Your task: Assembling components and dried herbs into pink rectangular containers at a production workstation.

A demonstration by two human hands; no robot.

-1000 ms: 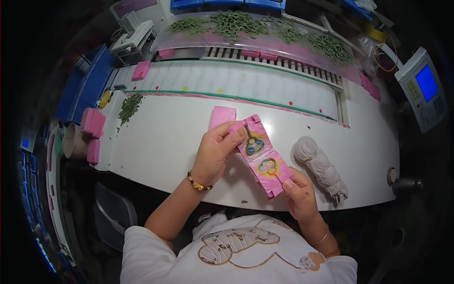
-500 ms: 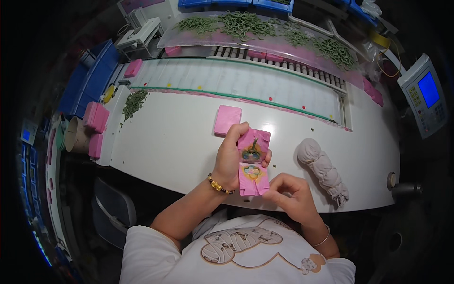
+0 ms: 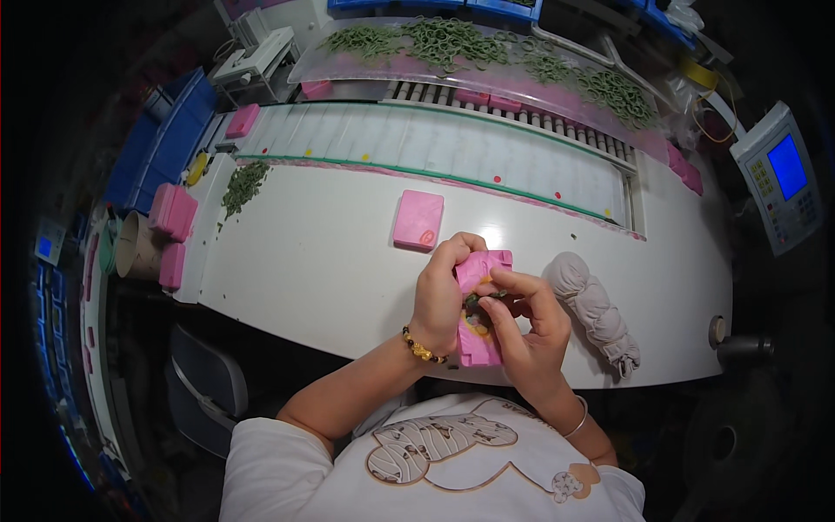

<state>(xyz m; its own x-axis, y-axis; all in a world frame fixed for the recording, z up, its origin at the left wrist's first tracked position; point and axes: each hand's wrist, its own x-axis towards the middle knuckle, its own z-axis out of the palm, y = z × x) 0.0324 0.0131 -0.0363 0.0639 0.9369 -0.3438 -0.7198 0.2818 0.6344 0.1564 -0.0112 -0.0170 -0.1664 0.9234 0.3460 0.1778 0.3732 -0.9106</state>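
Observation:
A pink rubber mold [image 3: 478, 353], opened into two halves with yellow- and blue-stained hollows, rests in my left hand [image 3: 437, 297], whose fingers wrap round its back and left side. My right hand [image 3: 532, 329] reaches over the mold with thumb and index finger pinched at a small dark green wax piece [image 3: 473, 298] between the halves. Those fingers partly hide the piece and the upper hollow. Beyond my hands, a second, closed pink mold [image 3: 418, 217] with a red mark at its corner lies on the white table [image 3: 304, 252].
Right of my hands lies a tied, pale cloth roll [image 3: 595, 313]. Green scraps [image 3: 244, 187] sit at the table's left. Behind runs a white, green-edged conveyor strip [image 3: 391, 139]; above it, a clear shelf holds green wax pieces [image 3: 452, 45]. A control panel [image 3: 783, 170] stands right.
My right hand has moved from the mold's lower corner up to the green piece at its middle. The mold has shifted slightly right and tilted in my left hand.

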